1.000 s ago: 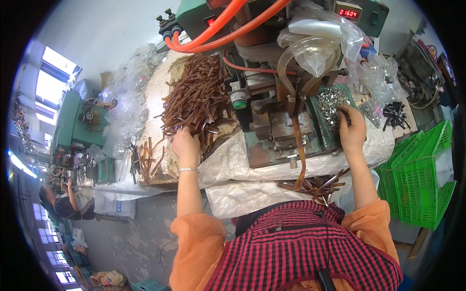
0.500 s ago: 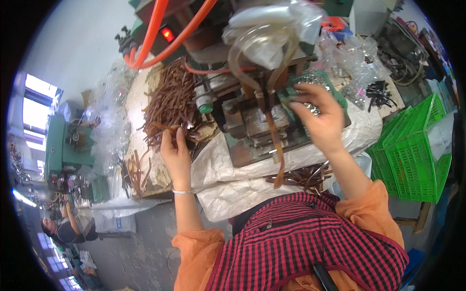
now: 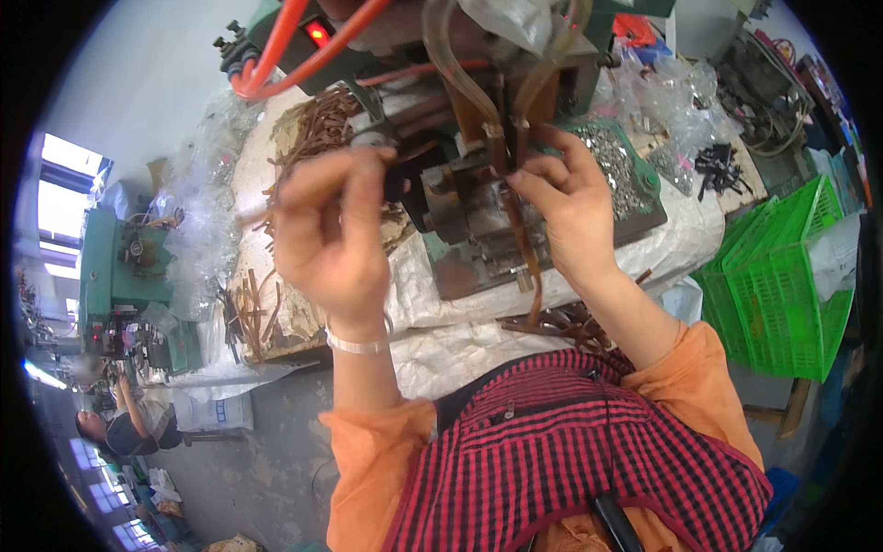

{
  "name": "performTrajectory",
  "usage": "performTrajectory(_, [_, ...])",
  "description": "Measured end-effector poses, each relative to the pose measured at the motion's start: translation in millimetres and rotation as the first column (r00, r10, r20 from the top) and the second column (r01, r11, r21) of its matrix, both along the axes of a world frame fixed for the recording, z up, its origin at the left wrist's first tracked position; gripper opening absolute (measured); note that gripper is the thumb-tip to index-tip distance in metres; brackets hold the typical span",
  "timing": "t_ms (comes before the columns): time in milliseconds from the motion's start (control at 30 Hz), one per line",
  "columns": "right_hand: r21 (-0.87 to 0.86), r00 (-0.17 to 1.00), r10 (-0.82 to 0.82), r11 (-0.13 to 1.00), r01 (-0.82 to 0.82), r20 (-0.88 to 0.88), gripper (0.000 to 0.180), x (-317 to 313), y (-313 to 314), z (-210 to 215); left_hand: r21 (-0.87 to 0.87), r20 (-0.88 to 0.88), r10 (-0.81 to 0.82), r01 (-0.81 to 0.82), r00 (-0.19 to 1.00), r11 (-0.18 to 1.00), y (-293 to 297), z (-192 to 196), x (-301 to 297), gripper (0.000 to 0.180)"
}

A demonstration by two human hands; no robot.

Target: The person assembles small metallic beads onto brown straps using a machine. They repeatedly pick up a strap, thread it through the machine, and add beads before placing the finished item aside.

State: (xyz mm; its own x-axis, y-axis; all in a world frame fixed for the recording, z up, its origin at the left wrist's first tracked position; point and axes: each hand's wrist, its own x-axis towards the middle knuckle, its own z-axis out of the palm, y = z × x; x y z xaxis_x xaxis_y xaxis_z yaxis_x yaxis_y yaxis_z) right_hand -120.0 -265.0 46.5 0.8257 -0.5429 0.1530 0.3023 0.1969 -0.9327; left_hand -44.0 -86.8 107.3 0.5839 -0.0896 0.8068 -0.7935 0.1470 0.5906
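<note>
My left hand [image 3: 336, 244], smeared by motion, is raised left of the machine with its fingers closed on a thin brown strip [image 3: 262, 218]. My right hand [image 3: 572, 207] is at the right side of the machine's metal die [image 3: 474, 207], thumb and fingertips pinched together. Whatever it pinches is too small to make out. Another brown strip [image 3: 526, 248] lies across the die and hangs down over its front edge. Behind the left hand is a pile of similar brown strips [image 3: 322, 120]. Small shiny metal pieces [image 3: 616, 166] fill a green tray beside the right hand.
Orange hoses [image 3: 280, 55] and clear tubes [image 3: 451, 64] run down to the machine. More brown strips [image 3: 566, 322] lie at the front edge. A green plastic crate [image 3: 763, 285] stands at the right. Far left, a person [image 3: 133, 428] sits near another green machine [image 3: 124, 276].
My left hand has risen from the pile toward the machine with a brown strip. My right hand has moved from the metal pieces left to the die, its fingers now pinched.
</note>
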Motion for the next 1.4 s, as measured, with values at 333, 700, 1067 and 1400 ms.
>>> performTrajectory(333, [-0.965,0.881,-0.472,0.239,0.105,-0.021,0.031,-49,-90,-41,0.374,0.424,-0.083,-0.09,0.902,0.923,-21,-52,-36,0.025])
performTrajectory(700, [-0.939,0.774,-0.632,0.29,0.187,-0.041,0.008,-28,-116,-76,0.429,0.572,-0.175,-0.11,0.801,0.897,-38,-69,-26,0.027])
performTrajectory(1067, [-0.97,0.839,-0.534,0.135,0.203,0.102,0.016,-18,-105,-77,0.484,0.435,0.127,-0.35,0.892,0.802,32,-90,-61,0.028])
performTrajectory(1400, [-0.202,0.882,-0.465,0.874,0.443,-0.074,0.022,-3,-110,-104,0.793,-0.081,0.752,-0.415,0.654,0.446,159,-134,62,0.021])
